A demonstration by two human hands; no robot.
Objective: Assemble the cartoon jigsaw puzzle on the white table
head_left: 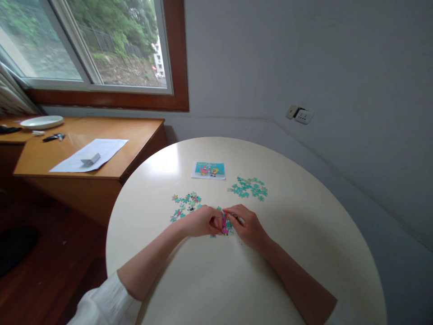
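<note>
A pale grey wall [243,67] and a brown wooden-framed window [179,58] back the room, with an orange-brown wooden desk [142,140] at far left. On the glossy cream round table [216,280], a loose cluster of small teal, green and pink jigsaw pieces [191,198] lies left, its pieces mostly separate. The left hand [205,221], fingers curled, is just beside it; I cannot tell whether its fingertips clamp a piece. Beyond sits a white-edged rectangular picture card [208,170] with two cartoon figures on teal. Between the hands, partly covered, lies a magenta-and-teal patch of puzzle [225,227], apparently the portion assembled so far. The right hand [247,224] bends over its right edge, thumb near fingers; whether they pinch anything is unclear. Beyond it, a second loose cluster of teal and pale-green jigsaw pieces [248,187] remains unplaced. Much seems left, probably over half.
</note>
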